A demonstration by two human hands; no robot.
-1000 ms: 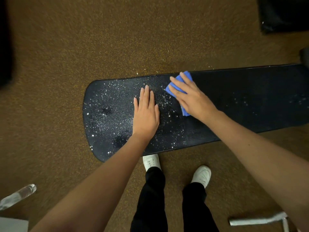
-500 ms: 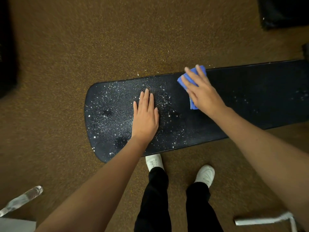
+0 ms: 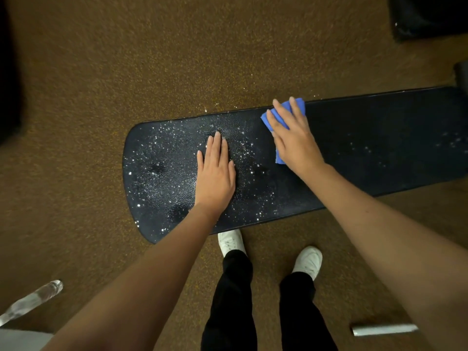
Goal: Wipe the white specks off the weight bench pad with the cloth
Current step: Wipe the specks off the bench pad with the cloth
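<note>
The black weight bench pad (image 3: pixel 367 153) lies across the middle of the view over a brown speckled carpet (image 3: pixel 126 59), its rounded end to the left. White specks (image 3: pixel 162 158) are thick over that rounded left part and around the middle of the pad, while the stretch to the right shows only a faint scatter. A few specks also dot the carpet just beyond the pad's far edge. The folded blue cloth (image 3: pixel 286 115) lies on the pad near its far edge, pressed flat under the right hand (image 3: pixel 293 140), whose fingers are spread over it rather than curled; its grip is released, palm down on the cloth. The left hand (image 3: pixel 215 173) lies flat and released on the speckled part of the pad, fingers together, touching nothing else. Nearer the camera stand two white shoes (image 3: pixel 307 259) under black trousers (image 3: pixel 228 300). A clear plastic bottle (image 3: pixel 33 300) lies on the carpet at lower left, and a silvery metal tube (image 3: pixel 385 329) at lower right.
</note>
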